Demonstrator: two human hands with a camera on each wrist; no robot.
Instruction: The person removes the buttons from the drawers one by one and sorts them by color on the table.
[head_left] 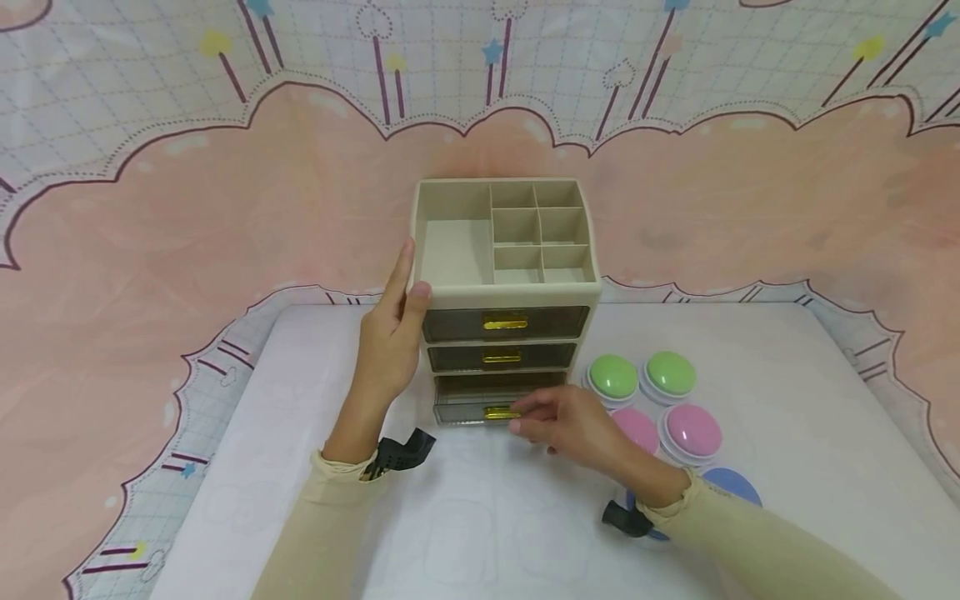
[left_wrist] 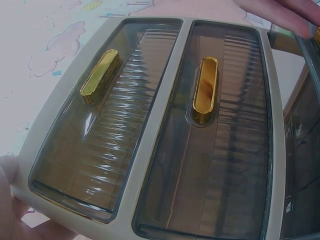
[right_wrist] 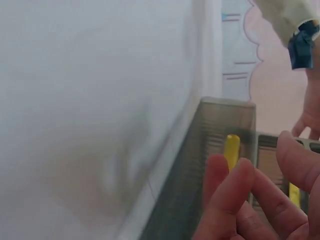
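Note:
A cream desktop organizer stands upright with an open compartmented top and three smoky clear drawers. Its upper two drawers are closed; the bottom drawer is pulled partly out, and nothing shows inside. My left hand rests against the organizer's left side, fingers extended, thumb at the top front edge. With thumb and fingertips, my right hand pinches the right end of the bottom drawer's gold handle. The same handle shows above the fingertips in the right wrist view. Gold handles on the closed drawers fill the left wrist view.
Right of the organizer sit round domed pieces on pale bases: two green ones, two pink ones, and blue partly hidden under the right forearm. A white tabletop lies beneath; patterned cloth covers the area behind.

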